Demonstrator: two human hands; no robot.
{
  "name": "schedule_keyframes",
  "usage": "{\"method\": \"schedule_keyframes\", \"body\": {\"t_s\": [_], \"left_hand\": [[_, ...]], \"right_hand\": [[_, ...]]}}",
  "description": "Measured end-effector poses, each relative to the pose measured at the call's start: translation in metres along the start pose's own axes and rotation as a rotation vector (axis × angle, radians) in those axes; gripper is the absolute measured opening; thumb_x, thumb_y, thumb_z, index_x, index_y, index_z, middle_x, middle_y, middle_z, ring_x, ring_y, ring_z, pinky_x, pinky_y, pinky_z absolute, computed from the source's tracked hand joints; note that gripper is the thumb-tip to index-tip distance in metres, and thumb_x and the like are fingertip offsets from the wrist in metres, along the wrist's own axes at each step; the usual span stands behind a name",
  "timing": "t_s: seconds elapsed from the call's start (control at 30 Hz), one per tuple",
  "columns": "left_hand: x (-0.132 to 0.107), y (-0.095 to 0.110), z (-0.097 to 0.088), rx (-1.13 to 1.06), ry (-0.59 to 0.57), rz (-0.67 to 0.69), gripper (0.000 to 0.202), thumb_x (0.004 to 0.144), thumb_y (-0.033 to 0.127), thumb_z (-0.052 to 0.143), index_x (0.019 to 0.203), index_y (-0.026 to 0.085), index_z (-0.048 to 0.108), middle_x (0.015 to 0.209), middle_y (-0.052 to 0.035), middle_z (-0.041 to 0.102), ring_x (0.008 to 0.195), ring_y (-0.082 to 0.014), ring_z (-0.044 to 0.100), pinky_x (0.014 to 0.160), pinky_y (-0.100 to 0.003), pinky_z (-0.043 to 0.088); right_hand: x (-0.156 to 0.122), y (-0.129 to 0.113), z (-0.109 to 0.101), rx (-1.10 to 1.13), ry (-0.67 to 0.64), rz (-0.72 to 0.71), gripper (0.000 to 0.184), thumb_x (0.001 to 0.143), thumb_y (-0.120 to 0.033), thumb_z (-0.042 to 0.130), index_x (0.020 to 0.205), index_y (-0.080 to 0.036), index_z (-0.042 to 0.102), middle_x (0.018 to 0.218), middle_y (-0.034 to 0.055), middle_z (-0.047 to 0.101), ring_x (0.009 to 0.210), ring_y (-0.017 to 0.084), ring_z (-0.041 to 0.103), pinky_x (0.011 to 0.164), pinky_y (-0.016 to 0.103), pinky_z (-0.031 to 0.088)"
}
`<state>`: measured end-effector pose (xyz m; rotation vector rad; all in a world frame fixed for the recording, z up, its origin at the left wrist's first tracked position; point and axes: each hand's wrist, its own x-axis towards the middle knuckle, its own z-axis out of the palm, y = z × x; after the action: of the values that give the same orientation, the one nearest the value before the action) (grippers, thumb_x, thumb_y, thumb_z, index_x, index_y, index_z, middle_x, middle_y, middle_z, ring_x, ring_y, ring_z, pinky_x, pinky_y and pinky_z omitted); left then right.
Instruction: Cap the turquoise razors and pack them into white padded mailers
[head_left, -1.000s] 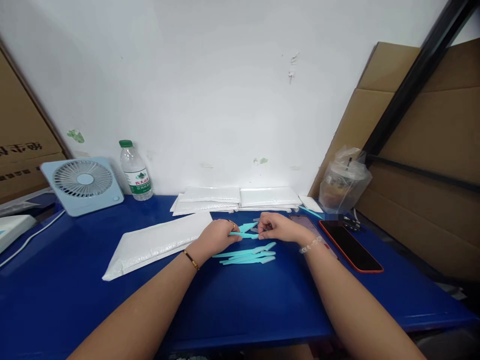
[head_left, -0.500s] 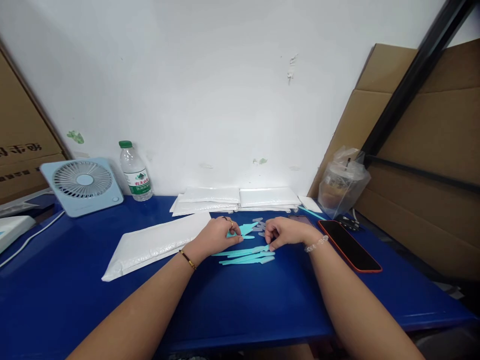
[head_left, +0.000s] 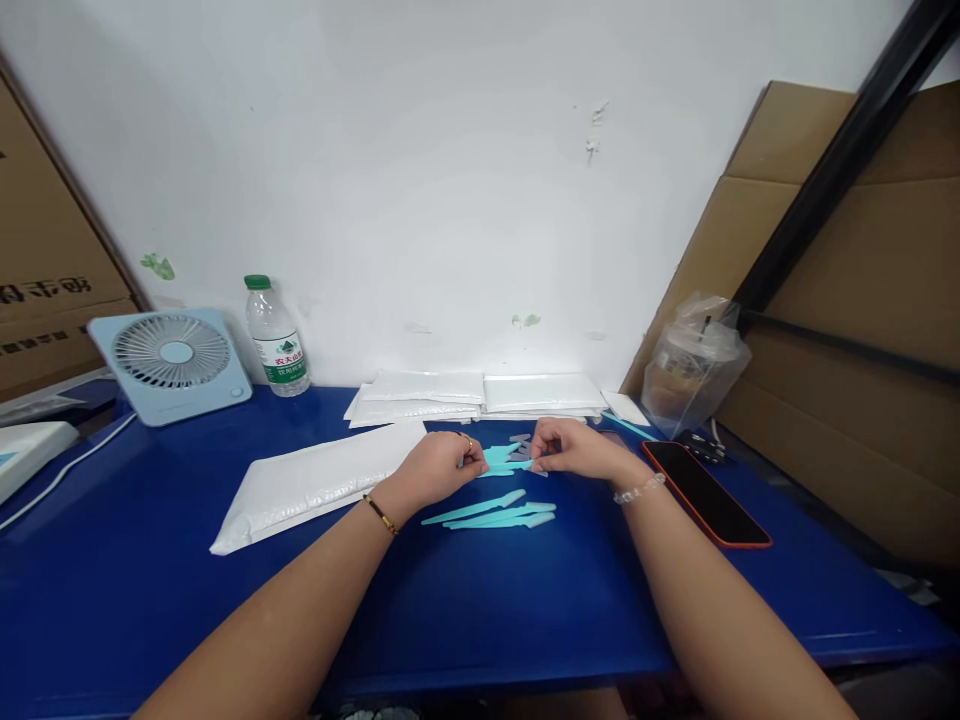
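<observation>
Between my two hands a turquoise eyebrow razor (head_left: 513, 465) lies level, just above or on a small pile of the same. My left hand (head_left: 446, 464) pinches its left end between thumb and fingers. At its right end, the thumb and forefinger of my right hand (head_left: 568, 447) are closed on it; whether a cap is there is hidden. Small translucent blade caps (head_left: 519, 438) lie behind, near my right fingertips. Closer to me, several more turquoise razors (head_left: 496, 518) rest side by side with their heads to the right.
White padded mailers (head_left: 540, 392) are stacked along the wall, and another padded mailer (head_left: 315, 483) lies at left. A phone (head_left: 706, 495) and a bagged drink cup (head_left: 686, 365) sit at right. The fan (head_left: 174, 362) and water bottle (head_left: 279, 340) stand back left on the blue table (head_left: 480, 610).
My right hand has moved up and away from the near razors, closer to my left hand. One razor has left the near group and is now held between both hands.
</observation>
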<state>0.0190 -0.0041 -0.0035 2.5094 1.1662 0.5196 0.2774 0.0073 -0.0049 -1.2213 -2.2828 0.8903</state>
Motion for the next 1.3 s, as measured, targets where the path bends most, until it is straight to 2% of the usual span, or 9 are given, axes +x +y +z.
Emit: {"method": "schedule_keyframes", "body": {"t_s": [0.27, 0.33, 0.43, 0.6, 0.73, 0.93, 1.03, 1.13, 1.3], "left_hand": [[-0.001, -0.019, -0.006, 0.095, -0.026, -0.177, 0.02, 0.078, 0.033, 0.049, 0.074, 0.021, 0.065, 0.074, -0.0012, 0.065, 0.068, -0.0158, 0.057, 0.058, -0.025, 0.036], [-0.002, -0.02, -0.006, 0.098, -0.009, -0.177, 0.02, 0.075, 0.036, 0.053, 0.083, 0.022, 0.066, 0.078, -0.0014, 0.064, 0.071, -0.0163, 0.057, 0.059, -0.025, 0.037], [-0.004, -0.012, -0.005, 0.048, -0.005, -0.107, 0.028, 0.074, 0.042, 0.055, 0.091, 0.022, 0.065, 0.084, -0.0023, 0.063, 0.075, -0.017, 0.057, 0.062, -0.025, 0.039], [-0.005, 0.004, 0.001, -0.04, -0.166, 0.022, 0.024, 0.077, 0.041, 0.055, 0.082, 0.022, 0.068, 0.079, -0.0014, 0.065, 0.071, -0.0156, 0.057, 0.06, -0.024, 0.039], [-0.001, -0.001, 0.002, 0.028, -0.106, -0.021, 0.017, 0.078, 0.029, 0.053, 0.076, 0.021, 0.068, 0.076, -0.0014, 0.067, 0.069, -0.0152, 0.057, 0.059, -0.024, 0.037], [0.0, -0.014, -0.004, 0.09, 0.008, -0.127, 0.02, 0.078, 0.033, 0.053, 0.088, 0.021, 0.066, 0.08, -0.0024, 0.066, 0.073, -0.0169, 0.058, 0.059, -0.025, 0.037], [-0.003, -0.005, -0.003, 0.052, 0.0, -0.065, 0.023, 0.076, 0.039, 0.056, 0.089, 0.022, 0.065, 0.084, -0.0023, 0.065, 0.077, -0.0173, 0.058, 0.061, -0.025, 0.038], [-0.006, 0.008, 0.002, 0.01, -0.12, 0.019, 0.026, 0.074, 0.045, 0.059, 0.082, 0.023, 0.067, 0.081, -0.001, 0.065, 0.072, -0.0159, 0.057, 0.058, -0.024, 0.036], [-0.006, 0.016, 0.009, 0.028, -0.228, -0.012, 0.014, 0.073, 0.034, 0.06, 0.075, 0.022, 0.067, 0.073, 0.0004, 0.066, 0.064, -0.0141, 0.056, 0.051, -0.023, 0.032]], "right_hand": [[0.003, 0.009, 0.0, -0.11, 0.177, 0.056, 0.025, 0.068, -0.04, 0.069, 0.08, -0.018, 0.065, 0.081, 0.0027, 0.058, 0.067, 0.013, 0.052, 0.059, 0.025, 0.041], [0.003, 0.001, 0.005, -0.128, 0.133, -0.001, 0.026, 0.07, -0.042, 0.068, 0.081, -0.019, 0.066, 0.086, 0.003, 0.057, 0.069, 0.013, 0.051, 0.06, 0.025, 0.041], [0.005, -0.012, 0.015, -0.156, -0.05, -0.092, 0.028, 0.068, -0.044, 0.07, 0.082, -0.019, 0.067, 0.084, 0.0019, 0.053, 0.069, 0.012, 0.05, 0.059, 0.024, 0.04], [0.009, -0.016, 0.025, -0.228, -0.161, -0.135, 0.019, 0.073, -0.037, 0.067, 0.075, -0.018, 0.066, 0.077, 0.0004, 0.049, 0.068, 0.012, 0.049, 0.058, 0.023, 0.039], [0.007, -0.01, 0.018, -0.202, -0.076, -0.094, 0.014, 0.076, -0.032, 0.064, 0.077, -0.018, 0.065, 0.083, 0.0018, 0.052, 0.068, 0.012, 0.05, 0.06, 0.024, 0.04], [0.002, -0.003, 0.004, -0.167, 0.12, 0.021, 0.018, 0.073, -0.035, 0.065, 0.078, -0.018, 0.065, 0.085, 0.0031, 0.057, 0.07, 0.013, 0.053, 0.06, 0.025, 0.041], [-0.001, -0.007, 0.002, -0.161, -0.023, 0.005, 0.024, 0.068, -0.039, 0.069, 0.077, -0.017, 0.067, 0.082, 0.0026, 0.058, 0.07, 0.013, 0.054, 0.06, 0.024, 0.042], [-0.003, -0.013, 0.006, -0.182, -0.23, -0.004, 0.027, 0.061, -0.041, 0.073, 0.073, -0.017, 0.07, 0.076, 0.0015, 0.06, 0.065, 0.013, 0.053, 0.056, 0.023, 0.041], [-0.001, -0.018, 0.012, -0.155, -0.297, 0.002, 0.02, 0.069, -0.037, 0.068, 0.073, -0.017, 0.068, 0.073, 0.0006, 0.059, 0.062, 0.011, 0.052, 0.053, 0.022, 0.04]]}}
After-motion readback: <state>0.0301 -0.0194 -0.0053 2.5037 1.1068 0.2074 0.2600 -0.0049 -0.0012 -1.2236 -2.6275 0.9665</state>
